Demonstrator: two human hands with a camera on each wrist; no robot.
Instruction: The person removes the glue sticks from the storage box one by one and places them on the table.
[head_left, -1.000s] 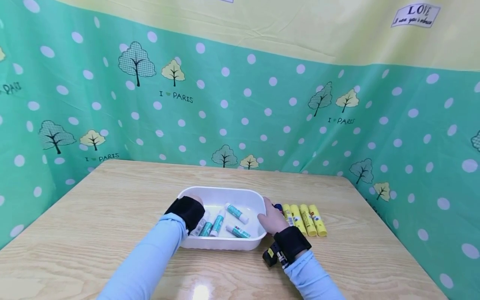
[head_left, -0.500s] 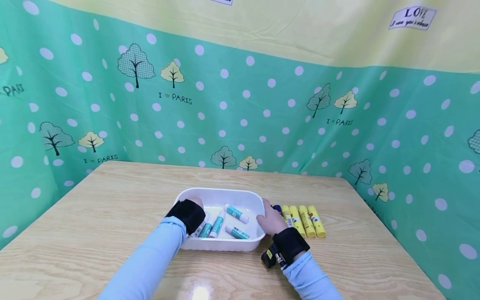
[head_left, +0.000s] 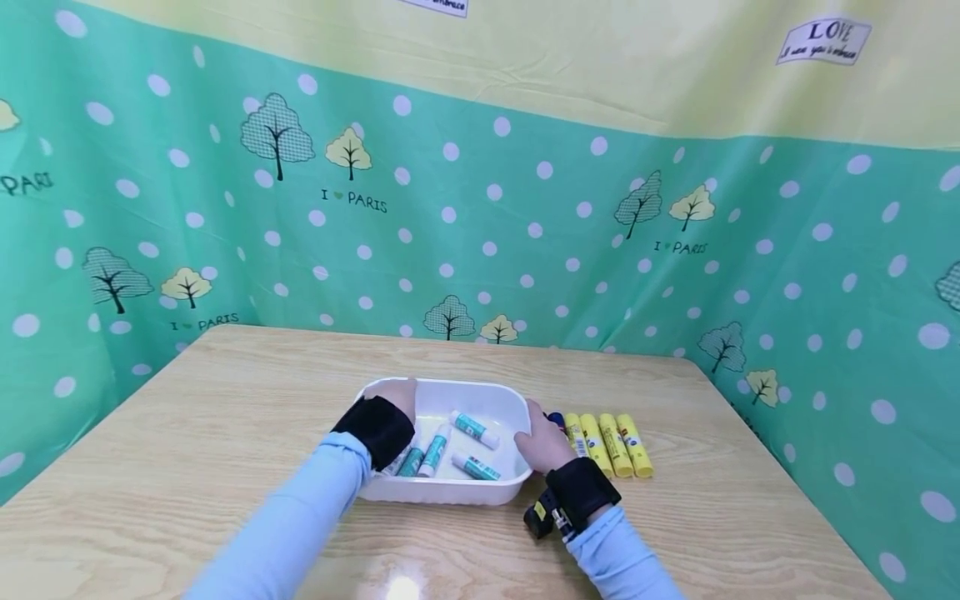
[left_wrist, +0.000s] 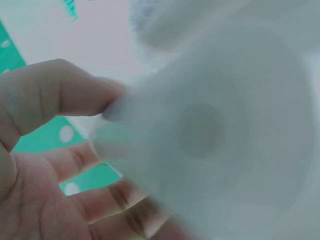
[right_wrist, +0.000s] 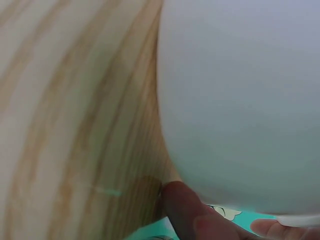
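Note:
A white plastic basin (head_left: pixel 457 493) stands on the table with several white glue sticks with teal labels (head_left: pixel 435 451) lying in it. Over its left part is my left hand (head_left: pixel 399 395), which pinches a pale glue stick (left_wrist: pixel 200 130) between thumb and fingers. The stick's round end looms large and blurred in the left wrist view, and the hand hides the stick in the head view. My right hand (head_left: pixel 545 439) grips the basin's right rim, thumb on the inside. In the right wrist view its fingers (right_wrist: pixel 187 210) lie against the basin's outer wall.
Just right of the basin, several yellow tubes (head_left: pixel 615 445) lie in a row, with a dark blue one (head_left: pixel 556 421) at the left end, partly hidden by my right hand. The wooden table (head_left: pixel 247 467) reaches back to a patterned green curtain (head_left: pixel 525 200).
My left hand has lifted a little, away from the glue sticks on the basin's floor. My right hand stays on the rim, and the basin and tubes keep their places.

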